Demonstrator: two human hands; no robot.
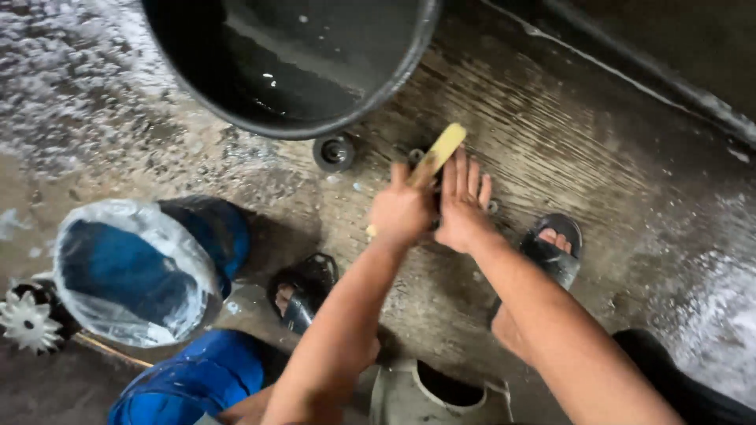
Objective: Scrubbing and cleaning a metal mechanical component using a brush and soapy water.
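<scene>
My left hand (402, 211) is closed around a yellow-handled brush (438, 153), whose handle sticks up and to the right above the fist. My right hand (463, 203) lies flat beside it with fingers spread, pressing on small dark metal parts (416, 155) on the wet concrete floor. The parts are mostly hidden under both hands. A round black metal ring part (334, 152) lies on the floor just left of the hands.
A big black tub (394, 79) with water stands at the top. A blue drum lined with clear plastic (134, 271) sits at left, another blue container (197, 382) below it, a toothed sprocket (27, 321) at far left. My sandalled feet (303, 291) flank the hands.
</scene>
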